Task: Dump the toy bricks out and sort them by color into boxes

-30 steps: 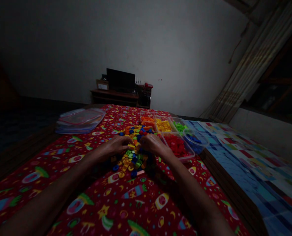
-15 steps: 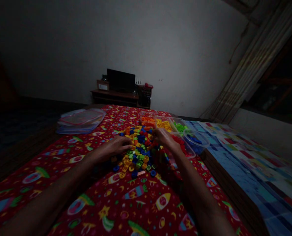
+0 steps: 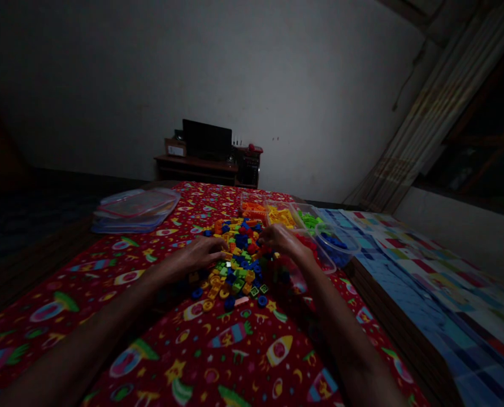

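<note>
A heap of loose toy building bricks [image 3: 239, 271] in yellow, blue, green, red and orange lies on the red patterned cloth [image 3: 235, 373]. My left hand [image 3: 205, 251] rests at the heap's left side, its bent fingers and thumb apart, with nothing visible held. Over the right side of the heap, my right hand [image 3: 279, 238] points its fingers down, drawn together among red and blue bricks. Whatever is between those fingertips is hidden. Blue and yellow wheel-like pieces and a pink strip [image 3: 242, 301] lie along the near edge.
Clear containers behind and right of the heap hold orange [image 3: 254, 211], yellow [image 3: 281, 216], green [image 3: 309, 220] and red bricks [image 3: 307, 243]. A round tub [image 3: 339, 243] holds blue ones. Stacked clear plastic lids [image 3: 137, 210] lie at left. A monitor [image 3: 207, 139] stands beyond.
My right hand has shifted slightly left over the heap. My left hand stays at the heap's left side, its fingers a little more apart. The view has shifted slightly.
</note>
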Motion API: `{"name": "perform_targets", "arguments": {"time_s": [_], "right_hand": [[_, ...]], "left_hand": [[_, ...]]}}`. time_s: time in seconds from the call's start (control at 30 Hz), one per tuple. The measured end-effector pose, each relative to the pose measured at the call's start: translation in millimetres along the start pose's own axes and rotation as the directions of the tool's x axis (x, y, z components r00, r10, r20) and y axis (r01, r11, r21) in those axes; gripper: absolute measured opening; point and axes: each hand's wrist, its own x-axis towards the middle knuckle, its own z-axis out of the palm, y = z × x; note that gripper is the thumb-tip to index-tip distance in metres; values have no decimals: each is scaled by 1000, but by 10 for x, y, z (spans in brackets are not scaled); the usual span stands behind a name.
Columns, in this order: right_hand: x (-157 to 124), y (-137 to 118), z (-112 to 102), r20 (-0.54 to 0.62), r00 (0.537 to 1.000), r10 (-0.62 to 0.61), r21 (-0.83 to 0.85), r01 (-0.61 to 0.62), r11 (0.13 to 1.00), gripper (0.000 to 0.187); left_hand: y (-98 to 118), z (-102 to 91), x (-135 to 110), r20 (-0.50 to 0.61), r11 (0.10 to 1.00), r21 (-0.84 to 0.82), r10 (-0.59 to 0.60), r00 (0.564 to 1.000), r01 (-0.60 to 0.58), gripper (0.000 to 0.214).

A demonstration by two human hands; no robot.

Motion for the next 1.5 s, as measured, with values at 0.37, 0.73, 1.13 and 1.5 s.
{"name": "perform_targets", "arguments": {"time_s": [0.37, 0.73, 1.13, 1.5], "right_hand": [[-115, -318, 226, 168, 982, -91, -204, 125, 971, 30], [-180, -296, 143, 241, 966, -94, -218, 149, 965, 27], [-124, -331, 213, -66, 982, -176, 105, 182, 978, 18], [-99, -267, 267, -141, 970, -200, -11, 200, 980, 23]], "left_hand": [[87, -16, 48, -82, 991, 1, -131, 988, 131, 43], [139, -33, 35, -67, 991, -71, -114, 991, 109, 32], [233, 60, 71, -138, 955, -261, -178, 974, 137, 38], [178, 7, 46, -279, 967, -230, -174, 944, 110, 43]]}}
